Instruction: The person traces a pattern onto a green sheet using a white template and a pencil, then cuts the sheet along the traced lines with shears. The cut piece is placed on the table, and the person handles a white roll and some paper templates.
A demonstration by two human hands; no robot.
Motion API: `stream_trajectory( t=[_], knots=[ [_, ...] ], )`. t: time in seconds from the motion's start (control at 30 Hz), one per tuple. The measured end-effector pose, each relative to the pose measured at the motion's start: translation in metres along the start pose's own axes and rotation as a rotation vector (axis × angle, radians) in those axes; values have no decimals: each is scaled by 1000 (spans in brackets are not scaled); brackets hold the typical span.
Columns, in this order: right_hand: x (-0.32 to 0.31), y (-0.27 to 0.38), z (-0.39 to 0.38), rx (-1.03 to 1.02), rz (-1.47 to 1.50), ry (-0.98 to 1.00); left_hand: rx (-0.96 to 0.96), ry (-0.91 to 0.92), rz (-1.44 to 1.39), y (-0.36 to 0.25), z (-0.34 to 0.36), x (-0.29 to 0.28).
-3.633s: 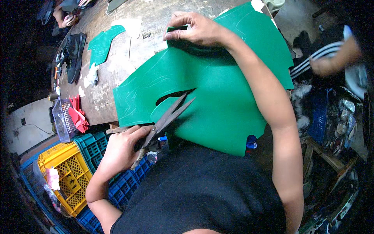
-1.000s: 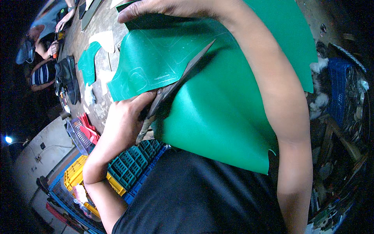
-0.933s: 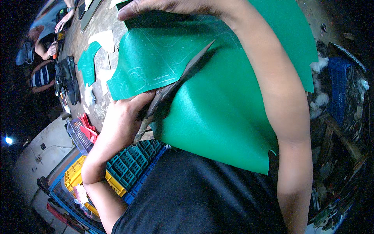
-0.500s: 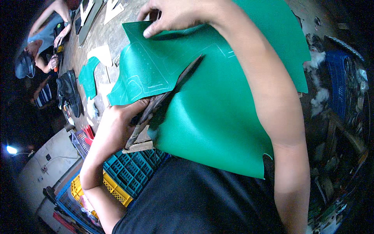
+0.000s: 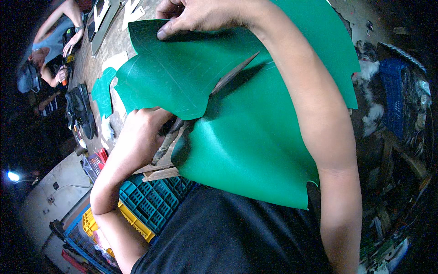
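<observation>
A large green leather-like sheet point(image 5: 255, 146) with faint pale outlines spreads before me. Dark scissors point(image 5: 235, 74) cut into it, one pointed blade showing on the sheet and the other hidden under a raised flap point(image 5: 169, 82). My left hand point(image 5: 148, 130) is closed round the scissors' wrapped handles, its fingers partly hidden by the flap. Across the far side, my right hand point(image 5: 191, 16) pinches the flap's far edge between thumb and fingers. A smaller cut green piece point(image 5: 104, 91) lies left of the flap, beside a pale template.
On the wooden table point(image 5: 109, 48) lie white templates point(image 5: 132, 13) and a black shoe point(image 5: 80, 109). Another person's hand point(image 5: 69, 47) rests at the far left. Teal point(image 5: 150, 201) and yellow crates point(image 5: 132, 221) stand below the table; a blue crate point(image 5: 393, 96) is at right.
The scissors have advanced away from me and to the right along the sheet. My right hand has drawn the flap leftward, and it now folds over more.
</observation>
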State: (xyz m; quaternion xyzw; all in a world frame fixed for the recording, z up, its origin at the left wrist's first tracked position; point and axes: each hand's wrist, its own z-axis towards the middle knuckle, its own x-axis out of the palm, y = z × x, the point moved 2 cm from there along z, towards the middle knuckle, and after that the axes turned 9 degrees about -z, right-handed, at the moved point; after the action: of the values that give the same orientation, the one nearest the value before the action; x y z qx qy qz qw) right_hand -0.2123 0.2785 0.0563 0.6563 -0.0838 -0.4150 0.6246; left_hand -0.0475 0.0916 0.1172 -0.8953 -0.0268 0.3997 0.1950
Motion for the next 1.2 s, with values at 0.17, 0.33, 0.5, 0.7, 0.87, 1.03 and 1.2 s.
stream_trajectory(
  t=[0.17, 0.33, 0.5, 0.7, 0.87, 1.03, 1.2],
  knots=[
    [-5, 10, -4, -11, 34, -13, -18, 50, 35, 3, -4, -5],
    [-7, 12, -3, -1, 101, -2, 96, -59, 80, 2, -6, -7],
    [-6, 13, -2, -52, 137, -15, 117, -68, 17, 4, -8, -7],
    [-10, 15, -7, -93, 144, -10, 114, -53, -7, 4, -12, -6],
    [-7, 13, -2, -87, 133, 75, 23, -17, -81, 12, -25, 5],
    [28, 19, 13, -261, 266, 79, 126, -120, -34, 15, -46, 27],
    [48, 21, 5, -190, 429, 200, 134, -176, -101, 11, -53, 51]
  ],
)
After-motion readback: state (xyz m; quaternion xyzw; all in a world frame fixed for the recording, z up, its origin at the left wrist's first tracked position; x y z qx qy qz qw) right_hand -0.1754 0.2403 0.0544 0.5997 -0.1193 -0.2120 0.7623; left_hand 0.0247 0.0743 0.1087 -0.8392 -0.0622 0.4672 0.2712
